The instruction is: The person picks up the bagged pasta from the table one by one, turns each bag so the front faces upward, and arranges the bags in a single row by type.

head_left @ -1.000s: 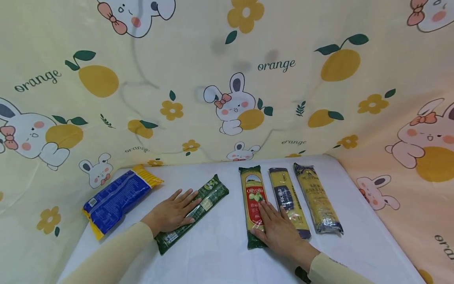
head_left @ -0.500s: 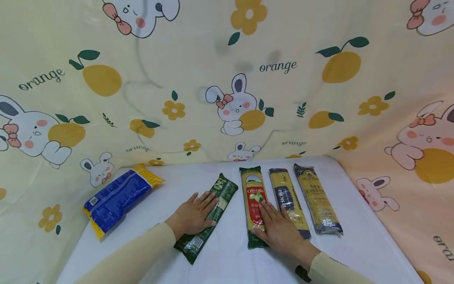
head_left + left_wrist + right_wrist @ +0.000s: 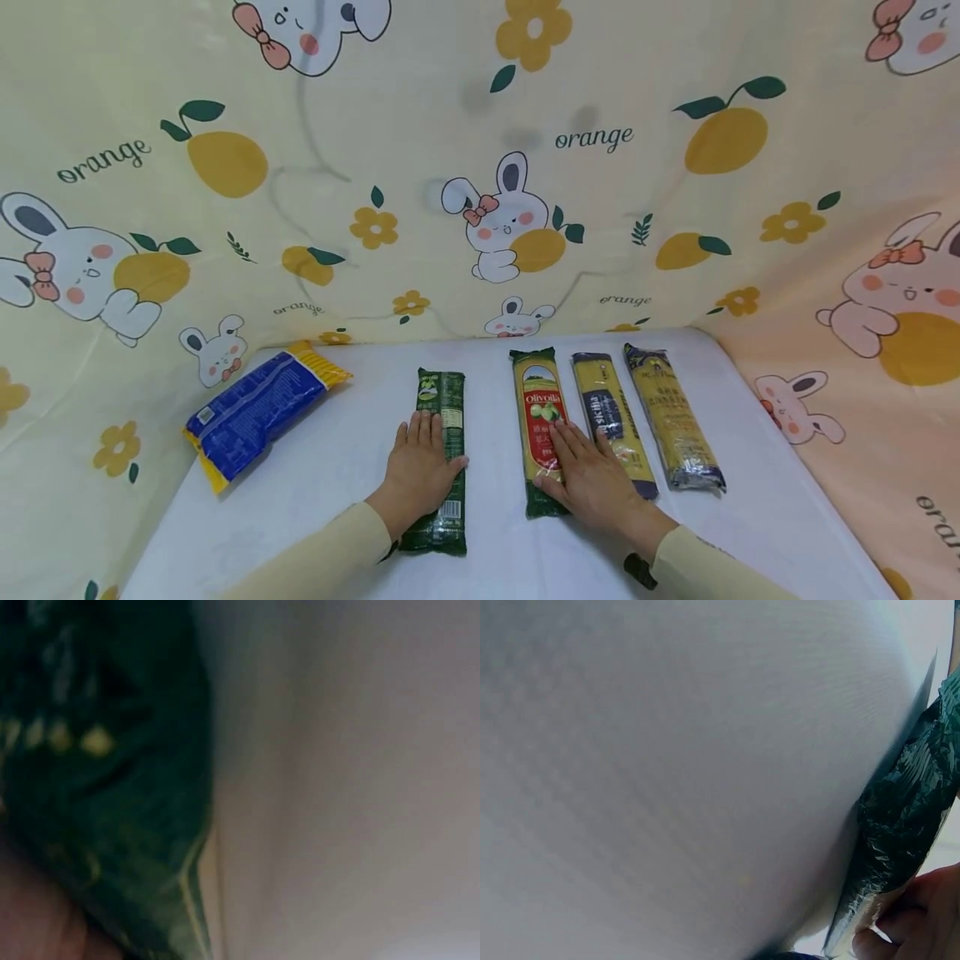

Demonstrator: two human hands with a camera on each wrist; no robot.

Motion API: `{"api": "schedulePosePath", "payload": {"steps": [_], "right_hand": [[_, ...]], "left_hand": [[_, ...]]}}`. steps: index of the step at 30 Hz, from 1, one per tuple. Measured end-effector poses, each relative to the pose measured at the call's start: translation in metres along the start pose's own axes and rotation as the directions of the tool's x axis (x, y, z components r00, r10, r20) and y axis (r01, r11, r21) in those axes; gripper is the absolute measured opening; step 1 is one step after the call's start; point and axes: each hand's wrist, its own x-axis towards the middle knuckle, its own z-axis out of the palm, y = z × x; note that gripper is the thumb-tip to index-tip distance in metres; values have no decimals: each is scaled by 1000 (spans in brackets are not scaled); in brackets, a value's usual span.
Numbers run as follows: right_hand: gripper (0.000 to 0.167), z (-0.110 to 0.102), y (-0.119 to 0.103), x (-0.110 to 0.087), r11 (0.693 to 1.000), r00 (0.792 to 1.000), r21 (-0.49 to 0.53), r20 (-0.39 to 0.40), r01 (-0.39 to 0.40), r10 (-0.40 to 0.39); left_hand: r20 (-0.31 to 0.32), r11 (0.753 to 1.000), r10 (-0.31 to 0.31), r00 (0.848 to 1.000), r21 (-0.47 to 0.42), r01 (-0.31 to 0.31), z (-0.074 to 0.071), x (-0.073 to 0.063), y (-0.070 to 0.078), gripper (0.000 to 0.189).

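Observation:
My left hand (image 3: 420,471) lies over a long dark green spaghetti pack (image 3: 453,421), fingers straight and thumb at its right edge. The pack is back side up, with a barcode near its lower end, and points straight away from me. Blurred green wrapping (image 3: 135,795) fills the left of the left wrist view. My right hand (image 3: 596,487) rests with extended fingers on the green-ended Olivoila spaghetti pack (image 3: 540,417) with a red label, covering its lower right part. The right wrist view shows that pack's crinkled green end (image 3: 904,814) beside the fingers.
Right of the Olivoila pack lie a Sicilia pasta pack (image 3: 603,408), partly under my right hand, and a gold pack (image 3: 675,421). A blue and yellow bag (image 3: 258,412) sits at the left. The white table (image 3: 330,475) meets a printed cloth backdrop (image 3: 405,108).
My left hand has slid rightward and turned the green pack from a diagonal to a straight position, nearer the Olivoila pack. The right hand has stayed in place on its pack.

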Motion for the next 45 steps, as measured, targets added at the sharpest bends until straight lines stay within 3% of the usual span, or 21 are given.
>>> {"api": "schedulePosePath", "payload": {"steps": [4,8,12,15,18,20,25,29,33,37,45], "right_hand": [[87,-1,1,1,1000,1000,-2,-8,0,0],[87,0,0,0,1000,1000,-13,-4,-5,5],[80,-3,-8,-4,998,998,-60,-67,6,-10],[63,-5,-19,-8,984,980,-172,-186,39,-71],[41,-7,-33,-10,961,950,-271,-285,50,-129],[35,-7,-47,-12,958,939,-275,-303,78,-163],[39,1,-84,-19,962,940,-182,-239,205,-245],[49,8,-103,-21,952,940,-135,-168,275,-295],[52,13,-110,-22,954,950,-81,-103,289,-296],[52,17,-112,-22,952,949,-70,-93,297,-302],[53,21,-110,-14,954,951,-80,-90,289,-295]], "left_hand": [[-22,995,-91,996,-37,90,0,-4,14,90],[-25,991,-122,992,-55,120,-3,-10,17,88],[-57,997,-71,996,-30,69,-7,-11,6,77],[-144,1000,14,989,26,-10,-10,-9,-8,65],[-255,996,86,963,55,-74,-11,3,-20,54],[-303,995,100,948,44,-91,-10,15,-29,49],[-338,995,100,936,11,-103,-9,50,-49,42],[-357,992,123,926,23,-122,-10,75,-55,39],[-336,990,141,931,47,-132,-9,93,-54,39],[-318,990,142,937,56,-131,-6,104,-49,39],[-329,999,43,943,32,-34,-7,112,-43,41]]}}
